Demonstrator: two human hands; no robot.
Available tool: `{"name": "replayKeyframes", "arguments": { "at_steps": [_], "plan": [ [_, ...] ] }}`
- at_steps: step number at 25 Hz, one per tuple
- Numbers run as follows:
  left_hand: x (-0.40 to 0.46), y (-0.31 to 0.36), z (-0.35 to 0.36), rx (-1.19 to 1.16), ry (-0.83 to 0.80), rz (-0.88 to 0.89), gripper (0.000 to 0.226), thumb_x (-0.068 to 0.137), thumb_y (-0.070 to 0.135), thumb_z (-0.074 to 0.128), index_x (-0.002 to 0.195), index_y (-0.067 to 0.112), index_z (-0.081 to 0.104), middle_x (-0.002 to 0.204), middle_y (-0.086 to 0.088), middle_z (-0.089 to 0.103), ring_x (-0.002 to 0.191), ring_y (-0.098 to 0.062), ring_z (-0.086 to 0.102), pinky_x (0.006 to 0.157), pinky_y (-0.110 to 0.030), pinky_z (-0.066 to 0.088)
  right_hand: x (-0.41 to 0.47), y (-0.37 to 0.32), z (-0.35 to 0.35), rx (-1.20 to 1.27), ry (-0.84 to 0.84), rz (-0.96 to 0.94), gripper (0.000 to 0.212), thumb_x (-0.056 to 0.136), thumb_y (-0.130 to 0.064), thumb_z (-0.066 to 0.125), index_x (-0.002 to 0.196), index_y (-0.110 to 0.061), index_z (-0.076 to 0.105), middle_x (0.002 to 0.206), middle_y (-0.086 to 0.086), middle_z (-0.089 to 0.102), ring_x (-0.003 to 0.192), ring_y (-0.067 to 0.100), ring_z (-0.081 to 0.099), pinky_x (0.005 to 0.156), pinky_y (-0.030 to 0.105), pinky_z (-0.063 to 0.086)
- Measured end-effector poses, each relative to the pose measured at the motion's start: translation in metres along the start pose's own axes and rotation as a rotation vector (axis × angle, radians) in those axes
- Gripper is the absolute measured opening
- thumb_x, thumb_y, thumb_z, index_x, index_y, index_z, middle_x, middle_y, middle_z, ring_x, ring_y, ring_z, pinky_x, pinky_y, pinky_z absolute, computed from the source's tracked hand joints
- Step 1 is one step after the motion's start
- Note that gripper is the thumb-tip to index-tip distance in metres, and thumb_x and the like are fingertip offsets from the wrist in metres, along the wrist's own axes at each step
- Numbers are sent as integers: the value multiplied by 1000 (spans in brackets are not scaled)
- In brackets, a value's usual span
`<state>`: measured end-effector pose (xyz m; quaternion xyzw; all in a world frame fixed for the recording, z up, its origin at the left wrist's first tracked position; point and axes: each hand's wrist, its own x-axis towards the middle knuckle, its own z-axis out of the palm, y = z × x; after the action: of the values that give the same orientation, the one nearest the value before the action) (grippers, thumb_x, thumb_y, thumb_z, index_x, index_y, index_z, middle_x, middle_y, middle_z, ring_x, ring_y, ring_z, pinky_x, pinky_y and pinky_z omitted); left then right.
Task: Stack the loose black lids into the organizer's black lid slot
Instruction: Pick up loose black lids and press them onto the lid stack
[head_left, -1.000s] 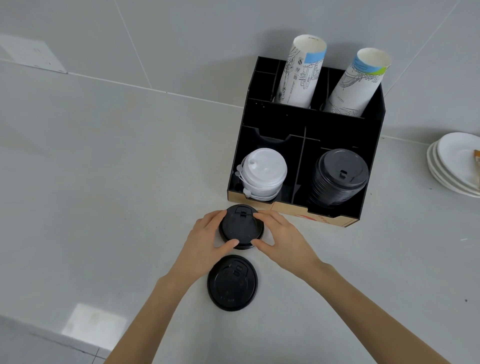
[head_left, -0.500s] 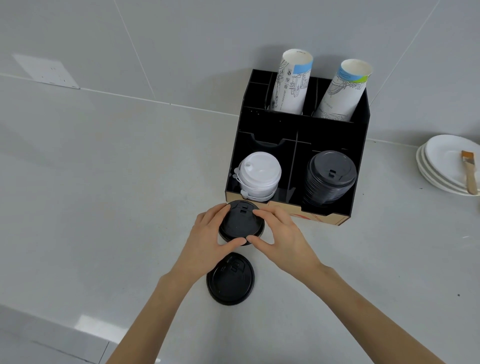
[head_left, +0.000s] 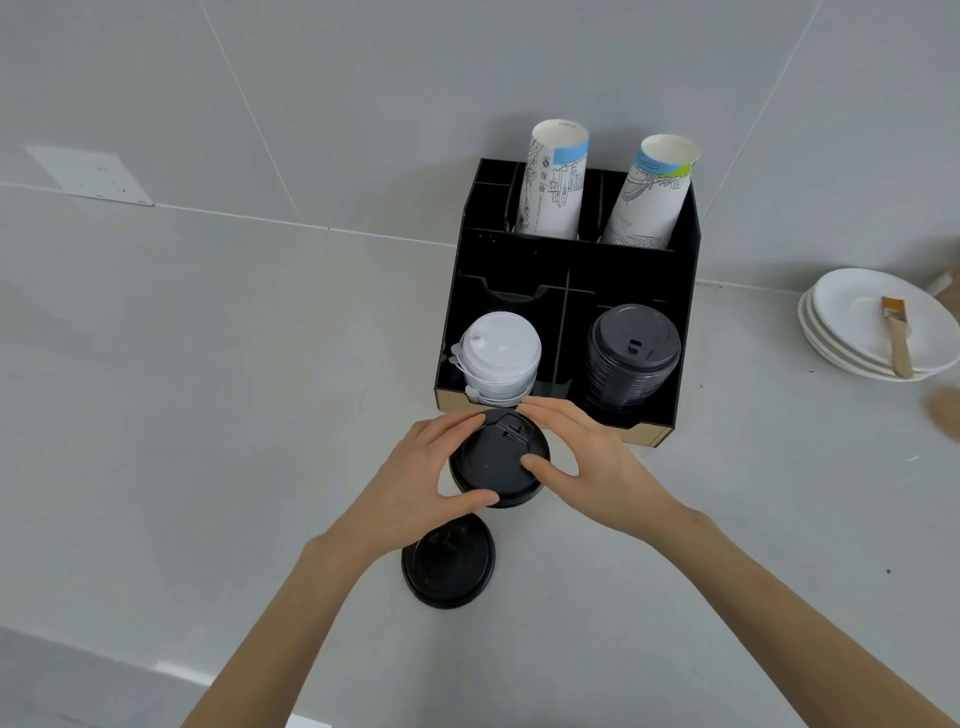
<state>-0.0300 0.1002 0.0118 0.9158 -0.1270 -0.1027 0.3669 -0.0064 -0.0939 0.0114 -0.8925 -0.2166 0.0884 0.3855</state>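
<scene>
A small stack of black lids (head_left: 493, 460) sits on the counter just in front of the black organizer (head_left: 571, 260). My left hand (head_left: 415, 483) grips its left and near edge, my right hand (head_left: 587, 462) its right and far edge, thumb on top. Another loose black lid (head_left: 449, 564) lies flat on the counter nearer to me, partly under my left wrist. The organizer's front right slot holds a tall stack of black lids (head_left: 631, 353). Its front left slot holds white lids (head_left: 498, 356).
Two stacks of paper cups (head_left: 558, 182) stand in the organizer's back slots. White plates (head_left: 872, 322) with a small brush (head_left: 896, 332) on top sit at the right. A wall socket (head_left: 88, 174) is on the left wall.
The camera view has shifted, and the organizer now sits lower in frame. Both hands stay on the black lid stack, and my right thumb has moved onto its top.
</scene>
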Motion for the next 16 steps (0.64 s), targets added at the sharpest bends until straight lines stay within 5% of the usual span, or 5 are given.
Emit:
{"name": "replayKeyframes", "arguments": {
  "at_steps": [5, 9, 13, 16],
  "plan": [
    [2, 6, 0, -61, -16, 5, 71, 76, 34, 67, 135, 29, 28, 132, 24, 24, 123, 4, 22, 103, -16, 17, -7, 5, -7, 54, -65, 0, 53, 84, -25, 59, 132, -22, 36, 141, -5, 39, 129, 8, 34, 108, 22, 26],
    [2, 6, 1, -86, -16, 3, 67, 76, 32, 66, 133, 29, 30, 133, 22, 31, 122, 3, 31, 101, -11, 22, -13, 10, -11, 57, -98, -7, 59, 81, -24, 64, 132, -24, 36, 141, -12, 35, 128, 0, 31, 102, 5, 19],
    [5, 5, 3, -95, 23, -17, 63, 78, 32, 65, 132, 27, 34, 134, 12, 40, 121, -4, 39, 105, -23, 31, -16, 11, -15, 54, -21, 11, 55, 81, -24, 64, 129, -23, 40, 136, -9, 41, 119, 0, 39, 96, 3, 26],
    [11, 9, 5, -97, 78, -18, 58, 79, 29, 63, 131, 24, 37, 124, 12, 43, 113, -5, 43, 99, -22, 34, -19, 11, -17, 68, 67, 47, 53, 79, -26, 66, 127, -21, 43, 131, -10, 44, 115, 5, 43, 100, 15, 33]
  ]
}}
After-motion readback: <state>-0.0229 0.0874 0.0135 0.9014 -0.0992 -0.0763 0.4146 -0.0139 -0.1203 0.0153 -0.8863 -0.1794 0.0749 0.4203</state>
